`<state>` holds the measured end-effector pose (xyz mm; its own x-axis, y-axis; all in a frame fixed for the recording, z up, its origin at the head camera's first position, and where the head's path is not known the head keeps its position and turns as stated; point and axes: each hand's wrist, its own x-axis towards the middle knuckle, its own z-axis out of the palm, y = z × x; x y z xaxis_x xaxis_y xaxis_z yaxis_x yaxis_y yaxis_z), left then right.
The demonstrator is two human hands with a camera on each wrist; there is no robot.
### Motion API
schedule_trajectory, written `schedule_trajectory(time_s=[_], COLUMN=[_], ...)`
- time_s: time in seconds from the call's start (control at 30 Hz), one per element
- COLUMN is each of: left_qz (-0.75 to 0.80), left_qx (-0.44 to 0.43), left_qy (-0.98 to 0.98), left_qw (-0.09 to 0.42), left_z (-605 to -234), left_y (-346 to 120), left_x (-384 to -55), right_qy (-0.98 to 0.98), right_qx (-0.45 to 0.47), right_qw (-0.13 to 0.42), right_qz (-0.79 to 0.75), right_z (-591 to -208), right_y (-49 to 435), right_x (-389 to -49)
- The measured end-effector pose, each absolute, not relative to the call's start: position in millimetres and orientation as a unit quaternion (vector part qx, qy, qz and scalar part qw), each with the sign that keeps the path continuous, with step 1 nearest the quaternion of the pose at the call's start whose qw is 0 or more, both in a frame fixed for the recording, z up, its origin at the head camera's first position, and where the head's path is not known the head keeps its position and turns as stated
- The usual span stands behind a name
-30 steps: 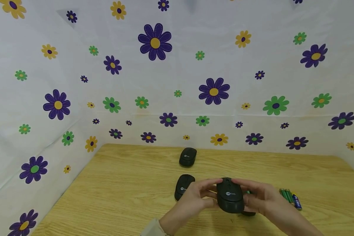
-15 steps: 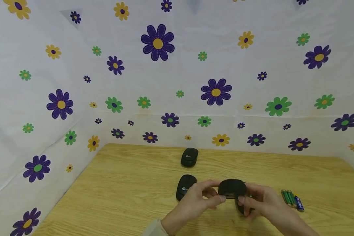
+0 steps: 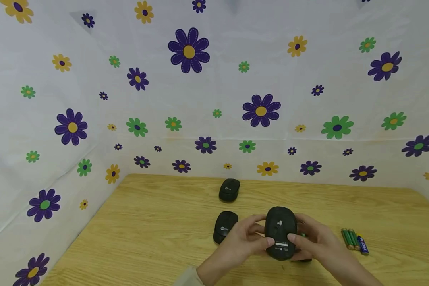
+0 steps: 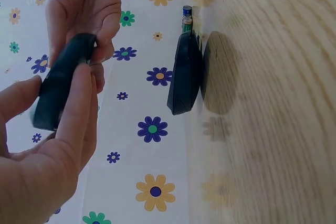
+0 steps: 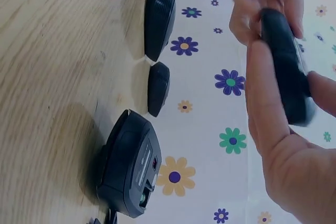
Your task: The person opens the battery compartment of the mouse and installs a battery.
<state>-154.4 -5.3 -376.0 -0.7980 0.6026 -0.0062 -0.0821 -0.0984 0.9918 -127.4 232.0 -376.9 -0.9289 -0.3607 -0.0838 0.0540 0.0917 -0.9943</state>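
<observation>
A person's left hand (image 3: 241, 238) and right hand (image 3: 319, 241) are gripping one black wireless mouse (image 3: 281, 228) between them, the left on one side and the right on the other. Both thumbs are pressing on its underside near the lower end, while the fingers are curling around the edges. This mouse is hanging in the air above the wooden table (image 3: 146, 226), its underside facing the head camera and showing a pale printed label.

Beneath and partly behind the right hand, an overturned mouse (image 5: 126, 163) is lying on the table; the right wrist view is showing its underside, with an opening at one end and something greenish inside. Two more black mice are resting right side up to the left: the nearer mouse (image 3: 225, 227) is sitting just beyond the left hand, and the farther mouse (image 3: 229, 190) is sitting behind it, close to the back of the table. Over to the right, green batteries (image 3: 347, 239) are lying side by side with a blue battery (image 3: 362, 244). A pale sleeve (image 3: 189, 277) is covering the left forearm. Behind the table, a white sheet (image 3: 221, 87) is displaying purple, green and yellow flowers.
</observation>
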Motion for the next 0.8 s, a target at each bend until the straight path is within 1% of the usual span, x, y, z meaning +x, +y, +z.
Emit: schedule_trajectory(time_s=[0.17,0.43,0.63,0.8], left_qz=[0.698,0.677,0.674,0.673], left_qx=[0.197,0.217,0.213,0.216], left_qy=[0.633,0.637,0.638,0.641], left_qw=[0.271,0.297,0.305,0.301], left_z=[-374.9,-373.9,-375.2,-376.2], left_y=[-7.1,-7.2,-6.9,-6.4], left_x=[-153.7,-154.5,-154.9,-154.5], right_qy=[0.713,0.705,0.702,0.708], right_qx=[-0.137,-0.159,-0.152,-0.157], right_qw=[0.155,0.168,0.176,0.166], right_qz=[-0.670,-0.670,-0.673,-0.668], right_z=[-383.6,-384.3,-382.9,-382.5], right_y=[231.9,231.6,230.4,229.2], right_x=[-127.5,-126.8,-125.9,-124.1])
